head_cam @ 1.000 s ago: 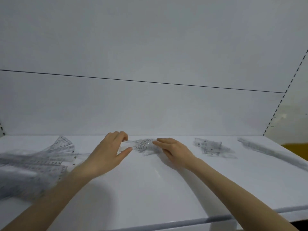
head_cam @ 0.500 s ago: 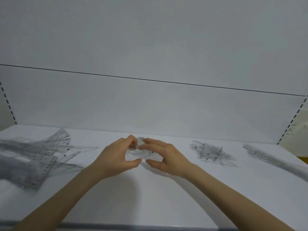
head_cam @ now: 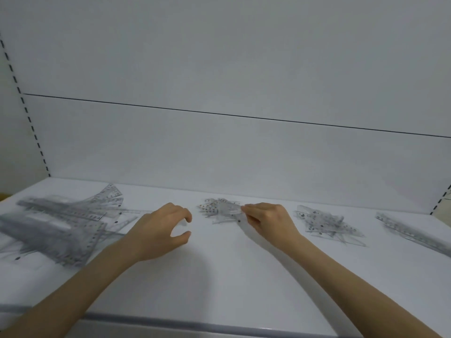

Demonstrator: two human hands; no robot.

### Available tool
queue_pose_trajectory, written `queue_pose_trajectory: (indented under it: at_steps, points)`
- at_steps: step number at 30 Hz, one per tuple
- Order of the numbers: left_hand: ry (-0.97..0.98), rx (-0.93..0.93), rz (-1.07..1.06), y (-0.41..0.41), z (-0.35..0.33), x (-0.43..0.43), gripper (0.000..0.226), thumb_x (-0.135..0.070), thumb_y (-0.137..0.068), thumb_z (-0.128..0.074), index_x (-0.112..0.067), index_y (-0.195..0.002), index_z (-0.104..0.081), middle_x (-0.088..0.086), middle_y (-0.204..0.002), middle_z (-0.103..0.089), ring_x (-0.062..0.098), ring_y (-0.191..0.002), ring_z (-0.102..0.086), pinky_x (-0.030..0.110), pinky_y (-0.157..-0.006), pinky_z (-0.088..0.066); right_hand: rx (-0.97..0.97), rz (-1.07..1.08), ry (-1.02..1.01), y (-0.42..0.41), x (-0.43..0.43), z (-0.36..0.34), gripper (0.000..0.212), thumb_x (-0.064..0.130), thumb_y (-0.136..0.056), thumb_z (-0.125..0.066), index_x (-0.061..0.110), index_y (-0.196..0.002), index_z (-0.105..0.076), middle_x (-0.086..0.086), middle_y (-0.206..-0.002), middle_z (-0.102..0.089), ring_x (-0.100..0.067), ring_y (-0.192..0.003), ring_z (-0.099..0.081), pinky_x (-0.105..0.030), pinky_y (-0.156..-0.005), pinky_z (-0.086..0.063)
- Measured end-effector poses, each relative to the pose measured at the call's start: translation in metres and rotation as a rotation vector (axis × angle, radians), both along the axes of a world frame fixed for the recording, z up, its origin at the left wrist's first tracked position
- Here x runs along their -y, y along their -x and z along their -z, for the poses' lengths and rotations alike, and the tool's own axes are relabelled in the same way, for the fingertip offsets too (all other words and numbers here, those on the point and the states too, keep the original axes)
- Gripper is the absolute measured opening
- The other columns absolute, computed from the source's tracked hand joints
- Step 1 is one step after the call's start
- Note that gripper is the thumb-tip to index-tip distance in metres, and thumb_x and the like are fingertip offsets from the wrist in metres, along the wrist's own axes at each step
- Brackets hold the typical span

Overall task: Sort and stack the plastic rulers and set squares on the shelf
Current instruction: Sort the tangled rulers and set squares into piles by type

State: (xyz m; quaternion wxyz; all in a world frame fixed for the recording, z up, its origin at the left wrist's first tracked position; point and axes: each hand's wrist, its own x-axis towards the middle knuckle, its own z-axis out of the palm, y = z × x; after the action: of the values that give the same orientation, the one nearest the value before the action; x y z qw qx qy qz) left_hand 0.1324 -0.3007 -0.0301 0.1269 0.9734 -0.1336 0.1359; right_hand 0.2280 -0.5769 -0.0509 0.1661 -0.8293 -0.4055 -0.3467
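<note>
On the white shelf (head_cam: 231, 276), a small stack of clear set squares (head_cam: 218, 209) lies at the middle back. My right hand (head_cam: 268, 222) pinches the right end of that stack with its fingertips. To the stack's left my left hand (head_cam: 159, 231) hovers with curled fingers and thumb apart, holding nothing. A large loose heap of clear rulers and set squares (head_cam: 61, 223) spreads over the left of the shelf. Another pile of small set squares (head_cam: 327, 223) lies right of my right hand. Long rulers (head_cam: 415, 232) lie at the far right.
The shelf's white back panel (head_cam: 219, 154) rises just behind the piles. Slotted uprights stand at the left (head_cam: 31, 123) and right (head_cam: 441, 201) corners. The grey front lip (head_cam: 195, 324) of the shelf runs below my forearms.
My left hand has let go of the middle stack and drawn away to the left. My right hand stays at the stack's right end. The view has shifted left.
</note>
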Motion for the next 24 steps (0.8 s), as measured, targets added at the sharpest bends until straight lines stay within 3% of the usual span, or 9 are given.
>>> queue_pose_trajectory:
  at_steps: [2,5,10,14,16,18,21,24]
  points:
    - [0.027,-0.012,-0.015,0.002,0.005,-0.014,0.055,-0.064,-0.065,-0.021,-0.036,-0.101,-0.052,-0.030,-0.097,-0.043,-0.009,-0.099,-0.034,0.025,-0.081,-0.040,-0.058,0.068,0.083,-0.009,-0.007,0.006,0.025,0.018,-0.084,-0.047,0.011,-0.073,-0.068,-0.001,-0.067,-0.067,-0.026,-0.061,-0.066,-0.029,-0.043,-0.050]
    - [0.044,0.010,-0.015,0.009,0.010,-0.031,0.047,-0.061,-0.068,-0.024,-0.036,-0.096,-0.052,-0.031,-0.096,-0.043,-0.015,-0.096,-0.036,0.023,-0.075,-0.038,-0.140,0.078,0.198,-0.012,-0.014,0.014,0.035,0.026,-0.087,-0.036,0.013,-0.071,-0.064,0.002,-0.072,-0.063,-0.023,-0.072,-0.064,-0.027,-0.050,-0.045]
    - [0.127,0.100,-0.032,0.014,0.016,-0.047,0.026,-0.053,-0.073,-0.033,-0.039,-0.088,-0.049,-0.029,-0.092,-0.049,-0.016,-0.092,-0.042,0.026,-0.069,-0.044,-0.137,0.065,0.161,-0.010,-0.020,0.006,0.026,0.016,-0.076,-0.035,0.013,-0.062,-0.057,0.001,-0.062,-0.057,-0.025,-0.060,-0.053,-0.026,-0.056,-0.045]
    - [0.136,0.183,-0.020,0.033,0.018,-0.060,0.013,-0.038,-0.078,-0.044,-0.032,-0.083,-0.054,-0.018,-0.088,-0.055,-0.002,-0.089,-0.046,0.031,-0.071,-0.050,-0.076,0.011,0.184,-0.013,-0.045,-0.005,0.038,0.013,-0.066,-0.028,0.006,-0.072,-0.065,-0.005,-0.072,-0.067,-0.030,-0.070,-0.062,-0.033,-0.064,-0.053]
    - [0.078,0.208,-0.034,0.046,0.020,-0.073,0.018,-0.033,-0.079,-0.045,-0.025,-0.082,-0.060,-0.014,-0.087,-0.058,0.004,-0.091,-0.048,0.029,-0.075,-0.049,-0.037,-0.048,0.150,-0.014,-0.071,-0.009,0.043,0.011,-0.065,-0.030,0.006,-0.079,-0.070,-0.005,-0.079,-0.071,-0.029,-0.075,-0.066,-0.033,-0.066,-0.056]
    - [0.054,0.209,-0.101,0.063,0.019,-0.091,0.021,-0.035,-0.081,-0.044,-0.023,-0.084,-0.062,-0.014,-0.091,-0.058,0.003,-0.094,-0.047,0.027,-0.079,-0.046,-0.009,-0.123,0.119,-0.008,-0.102,-0.013,0.046,0.009,-0.066,-0.032,0.007,-0.086,-0.074,-0.003,-0.085,-0.074,-0.026,-0.076,-0.069,-0.032,-0.067,-0.057]
    - [0.078,0.174,-0.229,0.090,0.011,-0.126,0.005,-0.027,-0.087,-0.059,-0.023,-0.086,-0.062,-0.014,-0.095,-0.057,0.000,-0.093,-0.043,0.024,-0.079,-0.044,-0.028,-0.232,0.134,0.004,-0.150,-0.016,0.048,0.006,-0.065,-0.035,0.006,-0.092,-0.074,-0.005,-0.091,-0.074,-0.027,-0.080,-0.070,-0.034,-0.070,-0.058]
    - [0.102,0.165,-0.366,0.111,-0.001,-0.163,0.002,-0.023,-0.088,-0.064,-0.021,-0.089,-0.066,-0.009,-0.099,-0.061,0.007,-0.097,-0.049,0.029,-0.087,-0.047,-0.104,-0.294,0.165,0.014,-0.191,-0.018,0.044,0.002,-0.065,-0.040,0.007,-0.094,-0.074,-0.005,-0.092,-0.073,-0.029,-0.085,-0.068,-0.037,-0.065,-0.058]
